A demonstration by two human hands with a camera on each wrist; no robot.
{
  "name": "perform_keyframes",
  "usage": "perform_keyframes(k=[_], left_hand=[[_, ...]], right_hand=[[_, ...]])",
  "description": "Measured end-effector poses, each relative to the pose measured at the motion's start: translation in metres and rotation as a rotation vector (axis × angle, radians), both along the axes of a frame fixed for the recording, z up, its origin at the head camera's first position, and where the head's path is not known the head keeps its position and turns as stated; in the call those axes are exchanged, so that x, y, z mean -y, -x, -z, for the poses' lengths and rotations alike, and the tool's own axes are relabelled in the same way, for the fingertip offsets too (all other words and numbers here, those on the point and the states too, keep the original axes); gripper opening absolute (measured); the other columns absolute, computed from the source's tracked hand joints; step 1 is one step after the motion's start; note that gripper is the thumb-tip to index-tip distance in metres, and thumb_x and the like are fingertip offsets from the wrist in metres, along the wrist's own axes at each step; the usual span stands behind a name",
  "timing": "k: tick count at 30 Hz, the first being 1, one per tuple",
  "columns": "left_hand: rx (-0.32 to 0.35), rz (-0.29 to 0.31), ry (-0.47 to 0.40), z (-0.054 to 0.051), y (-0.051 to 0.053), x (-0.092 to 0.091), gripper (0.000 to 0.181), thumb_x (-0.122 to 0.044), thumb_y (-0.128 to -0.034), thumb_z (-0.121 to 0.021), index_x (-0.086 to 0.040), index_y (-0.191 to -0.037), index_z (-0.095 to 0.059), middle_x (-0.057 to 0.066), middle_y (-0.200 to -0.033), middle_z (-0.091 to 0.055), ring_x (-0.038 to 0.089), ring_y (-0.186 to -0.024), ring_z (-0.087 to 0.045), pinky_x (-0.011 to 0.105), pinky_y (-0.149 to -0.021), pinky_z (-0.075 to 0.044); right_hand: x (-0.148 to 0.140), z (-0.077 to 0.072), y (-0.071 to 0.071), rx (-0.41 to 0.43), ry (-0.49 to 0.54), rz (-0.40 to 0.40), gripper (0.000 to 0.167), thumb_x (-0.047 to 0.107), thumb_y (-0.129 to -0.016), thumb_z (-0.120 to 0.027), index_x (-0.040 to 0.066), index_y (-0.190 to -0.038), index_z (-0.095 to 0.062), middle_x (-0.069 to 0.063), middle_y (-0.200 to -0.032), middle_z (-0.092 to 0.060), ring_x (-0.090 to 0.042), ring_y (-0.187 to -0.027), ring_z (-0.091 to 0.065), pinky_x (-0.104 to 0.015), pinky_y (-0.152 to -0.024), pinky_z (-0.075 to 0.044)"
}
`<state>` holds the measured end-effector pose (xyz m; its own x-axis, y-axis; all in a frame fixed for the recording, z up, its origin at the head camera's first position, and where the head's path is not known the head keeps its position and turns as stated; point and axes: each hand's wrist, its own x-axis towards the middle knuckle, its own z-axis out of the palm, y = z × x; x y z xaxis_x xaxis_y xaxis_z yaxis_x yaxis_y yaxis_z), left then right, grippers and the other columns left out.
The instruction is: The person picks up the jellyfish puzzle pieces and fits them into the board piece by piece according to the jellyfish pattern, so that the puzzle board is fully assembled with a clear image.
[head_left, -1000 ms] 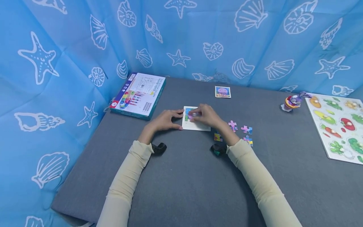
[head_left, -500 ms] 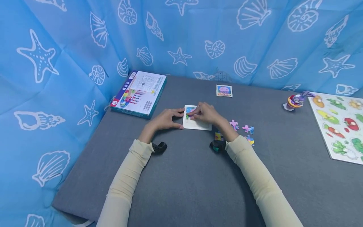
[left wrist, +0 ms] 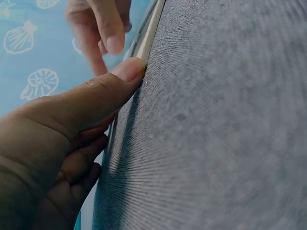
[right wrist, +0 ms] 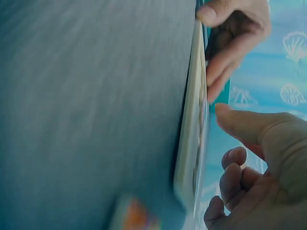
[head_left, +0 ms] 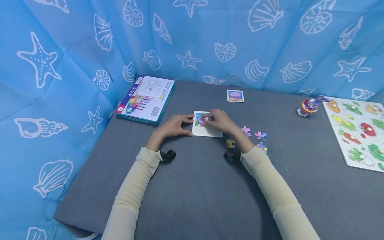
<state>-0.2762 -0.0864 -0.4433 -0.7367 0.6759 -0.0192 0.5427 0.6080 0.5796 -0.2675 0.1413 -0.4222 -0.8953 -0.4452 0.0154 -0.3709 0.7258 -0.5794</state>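
Note:
A white-framed jigsaw board [head_left: 207,132] lies flat on the grey table, with blue, green and pink puzzle pieces [head_left: 200,120] in its left part. My left hand [head_left: 174,126] holds the board by its left side. Its thumb [left wrist: 125,72] presses the near corner, and its fingers lie along the edge. My right hand [head_left: 221,121] is over the board, fingertips at the pink piece. In the right wrist view its thumb [right wrist: 240,120] is stretched out above the board with no piece visible between the fingers. Several loose jigsaw pieces [head_left: 260,136] lie right of the board, partly behind the right wrist.
A small jellyfish picture card [head_left: 235,96] lies behind the board. A flat boxed set [head_left: 147,100] is at the back left. To the right stand a rabbit figure in a colourful cup [head_left: 310,106] and a vegetable peg puzzle [head_left: 357,133]. A blue shell-print curtain [head_left: 192,40] borders the table.
The pink piece under my right fingertips looked tilted half a second ago and now lies flatter in the board. My right fingers have shifted slightly; the left hand keeps its place.

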Motion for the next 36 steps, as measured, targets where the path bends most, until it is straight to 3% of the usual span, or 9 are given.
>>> perform_keyframes(k=[8, 12, 18, 25, 30, 36], left_hand=[[-0.006, -0.016, -0.002, -0.002, 0.0, 0.001, 0.065, -0.036, -0.075, -0.075, -0.006, -0.129, -0.052, 0.006, -0.142, -0.044, 0.023, -0.134, -0.036, 0.039, -0.111, -0.028], [-0.014, -0.029, -0.002, -0.003, 0.0, 0.0, 0.071, -0.039, -0.0732, -0.076, -0.008, -0.132, -0.049, 0.009, -0.141, -0.044, 0.025, -0.133, -0.036, 0.04, -0.111, -0.028], [0.017, -0.013, 0.013, -0.001, -0.003, -0.004, 0.079, -0.04, -0.0743, -0.074, -0.011, -0.14, -0.04, 0.006, -0.15, -0.03, 0.024, -0.139, -0.025, 0.046, -0.113, -0.02], [0.078, 0.09, 0.038, 0.002, -0.005, -0.008, 0.071, -0.037, -0.0821, -0.067, -0.016, -0.142, -0.036, 0.003, -0.155, -0.016, 0.023, -0.143, -0.012, 0.048, -0.114, -0.015], [0.085, 0.105, 0.023, 0.002, -0.005, -0.009, 0.068, -0.034, -0.0841, -0.066, -0.014, -0.142, -0.035, 0.004, -0.155, -0.015, 0.023, -0.143, -0.011, 0.048, -0.115, -0.013], [0.078, 0.114, 0.03, 0.003, -0.004, -0.009, 0.068, -0.033, -0.0846, -0.065, -0.014, -0.142, -0.035, 0.005, -0.155, -0.014, 0.023, -0.143, -0.011, 0.048, -0.115, -0.013]], right_hand=[[-0.044, -0.007, -0.016, 0.022, 0.097, 0.07, 0.03, 0.015, -0.088, -0.061, 0.002, -0.115, -0.065, -0.003, -0.062, -0.039, -0.01, -0.05, -0.029, -0.027, -0.05, -0.029], [-0.069, -0.008, -0.026, 0.042, 0.084, 0.139, 0.033, 0.019, -0.089, -0.061, 0.006, -0.119, -0.063, -0.005, -0.065, -0.039, -0.01, -0.049, -0.029, -0.027, -0.048, -0.03], [-0.106, -0.01, -0.04, 0.103, 0.09, 0.211, 0.033, 0.019, -0.088, -0.062, 0.005, -0.118, -0.063, -0.007, -0.072, -0.04, -0.013, -0.055, -0.036, -0.025, -0.048, -0.033], [-0.135, -0.014, -0.05, 0.202, -0.007, 0.195, 0.037, 0.014, -0.082, -0.069, 0.003, -0.116, -0.063, -0.007, -0.076, -0.041, -0.016, -0.063, -0.035, -0.026, -0.054, -0.032], [-0.144, -0.012, -0.05, 0.259, -0.069, 0.182, 0.042, 0.016, -0.079, -0.071, 0.007, -0.12, -0.062, -0.009, -0.083, -0.047, -0.017, -0.069, -0.034, -0.027, -0.058, -0.03], [-0.147, -0.007, -0.046, 0.244, -0.074, 0.187, 0.04, 0.013, -0.08, -0.07, 0.009, -0.119, -0.062, -0.008, -0.079, -0.045, -0.018, -0.068, -0.034, -0.028, -0.057, -0.029]])
